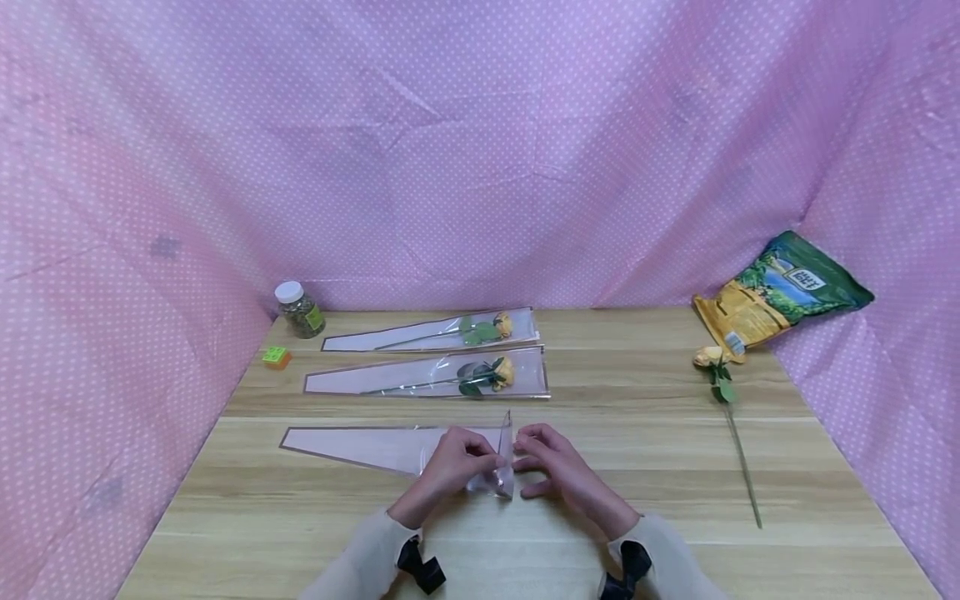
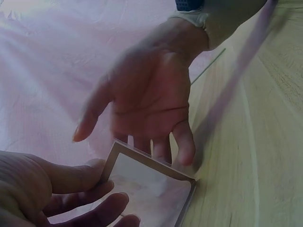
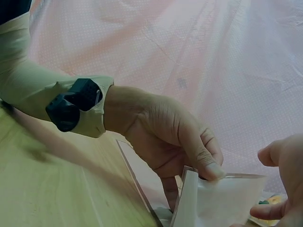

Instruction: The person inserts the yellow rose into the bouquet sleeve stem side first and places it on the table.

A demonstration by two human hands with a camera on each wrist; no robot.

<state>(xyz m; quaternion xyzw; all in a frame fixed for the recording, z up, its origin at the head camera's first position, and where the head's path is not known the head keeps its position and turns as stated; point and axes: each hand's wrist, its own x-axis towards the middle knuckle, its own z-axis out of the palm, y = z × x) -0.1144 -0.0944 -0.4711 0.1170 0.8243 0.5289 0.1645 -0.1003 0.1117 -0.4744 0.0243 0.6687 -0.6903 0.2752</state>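
A long tapered flower sleeve (image 1: 375, 446) with a brown border lies on the table, its wide end raised. My left hand (image 1: 456, 462) pinches the upper rim of that wide end between thumb and fingers, as the right wrist view shows at the sleeve (image 3: 229, 201). Facing the mouth from the other side, my right hand (image 1: 564, 472) has its fingers spread and loosely bent, gripping nothing. In the left wrist view some right fingertips are hidden behind the sleeve's edge (image 2: 151, 165); whether they touch it I cannot tell.
Behind lie two sleeves, each holding a yellow rose (image 1: 503, 372). A loose rose (image 1: 738, 437) lies at the right, near a green-and-yellow bag (image 1: 780, 287). At the back left stand a white-lidded jar (image 1: 302, 312) and a small green-and-orange block (image 1: 277, 357).
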